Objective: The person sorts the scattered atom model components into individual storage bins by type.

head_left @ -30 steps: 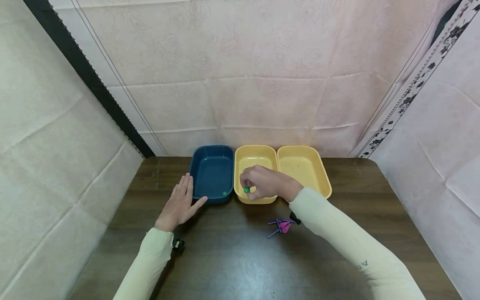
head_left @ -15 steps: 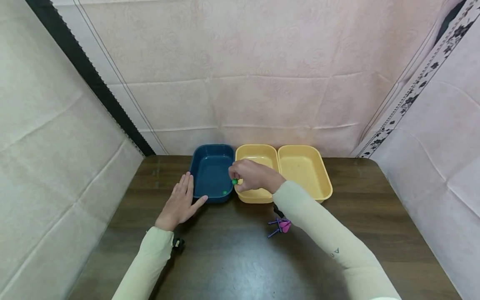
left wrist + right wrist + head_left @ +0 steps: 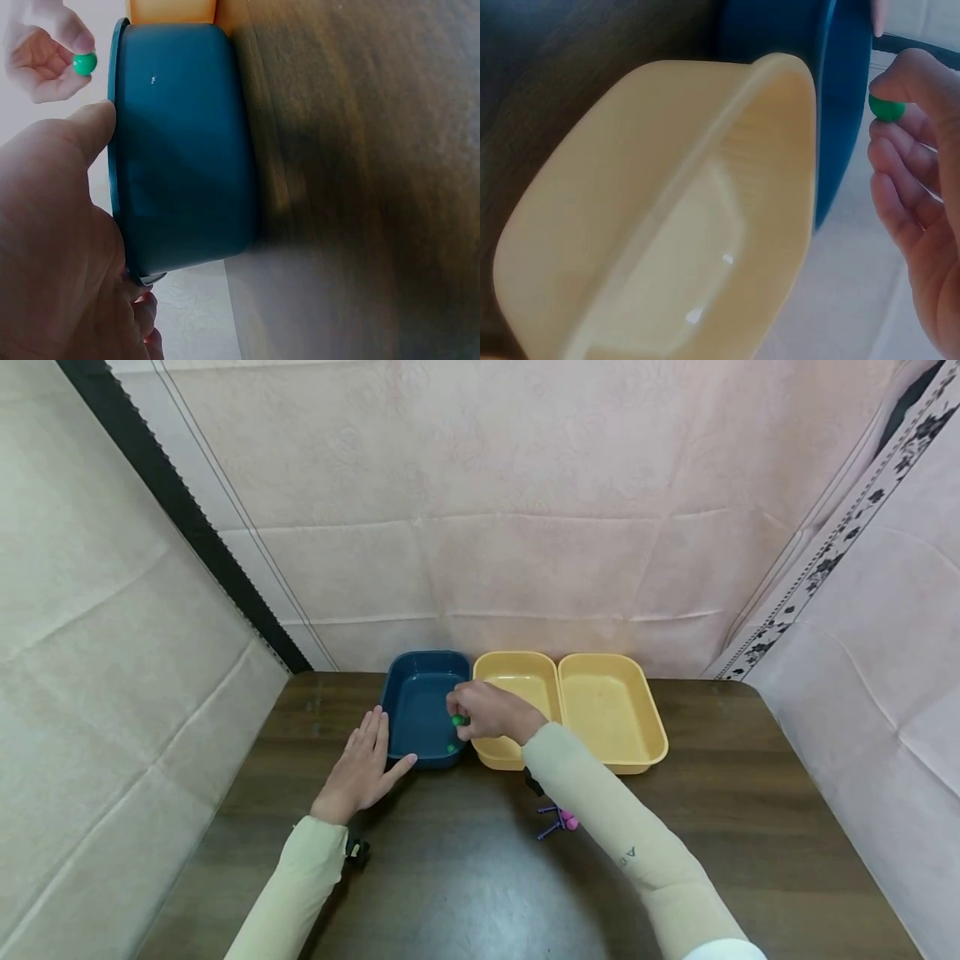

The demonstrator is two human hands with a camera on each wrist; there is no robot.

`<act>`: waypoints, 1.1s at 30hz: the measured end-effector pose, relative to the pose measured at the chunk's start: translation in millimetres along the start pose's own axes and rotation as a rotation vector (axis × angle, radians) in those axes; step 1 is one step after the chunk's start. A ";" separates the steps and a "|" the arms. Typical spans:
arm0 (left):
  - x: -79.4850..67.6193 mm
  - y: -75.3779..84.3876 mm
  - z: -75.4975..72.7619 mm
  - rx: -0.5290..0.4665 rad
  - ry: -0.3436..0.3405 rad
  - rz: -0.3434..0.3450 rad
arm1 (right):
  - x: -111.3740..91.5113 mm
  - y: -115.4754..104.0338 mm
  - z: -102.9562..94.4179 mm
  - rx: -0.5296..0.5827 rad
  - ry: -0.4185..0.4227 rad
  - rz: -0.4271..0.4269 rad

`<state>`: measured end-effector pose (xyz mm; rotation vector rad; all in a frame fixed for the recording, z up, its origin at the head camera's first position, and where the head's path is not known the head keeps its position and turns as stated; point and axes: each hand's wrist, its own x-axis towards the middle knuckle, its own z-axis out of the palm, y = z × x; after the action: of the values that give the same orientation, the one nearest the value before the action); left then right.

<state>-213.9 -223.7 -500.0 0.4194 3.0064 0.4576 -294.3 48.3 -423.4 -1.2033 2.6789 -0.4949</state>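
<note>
The right hand (image 3: 491, 710) is swinging across to the blue tray (image 3: 416, 710), pinching a green ball (image 3: 457, 721). The left hand (image 3: 358, 775) is resting spread against that tray.

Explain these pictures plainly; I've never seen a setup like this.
No machine here: a person works bare-handed, so each grip is a hand. The wide view comes from a camera on the head; the two others from wrist cameras. On the table stand, in a row, a blue tray, one yellow tray and another yellow tray. Nearer the person lies a purple-and-pink item, partly hidden by the right sleeve. The left grip rests straight-fingered against the blue tray's rim. The right grip pinches a green ball near that tray's right edge; a tiny green thing shows inside.
</note>
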 end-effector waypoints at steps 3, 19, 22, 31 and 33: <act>-0.9 -0.2 0.6 -0.001 -0.002 -0.001 | 1.0 0.6 4.1 0.001 0.009 0.001; 2.8 -0.7 2.2 0.017 -0.008 -0.005 | -8.5 -1.7 -6.7 -0.019 0.002 -0.017; 3.0 -0.8 1.5 0.011 -0.013 -0.008 | -15.7 -1.8 -16.0 -0.050 0.010 -0.031; 2.5 0.3 -0.3 0.004 -0.021 -0.009 | -50.0 1.1 -43.2 -0.068 0.041 -0.058; 1.9 0.8 -0.8 0.004 -0.023 -0.011 | -58.8 1.9 -47.9 -0.074 0.044 -0.065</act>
<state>-215.6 -222.7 -499.1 0.4051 2.9861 0.4431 -270.1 104.7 -378.7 -1.3184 2.7244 -0.4401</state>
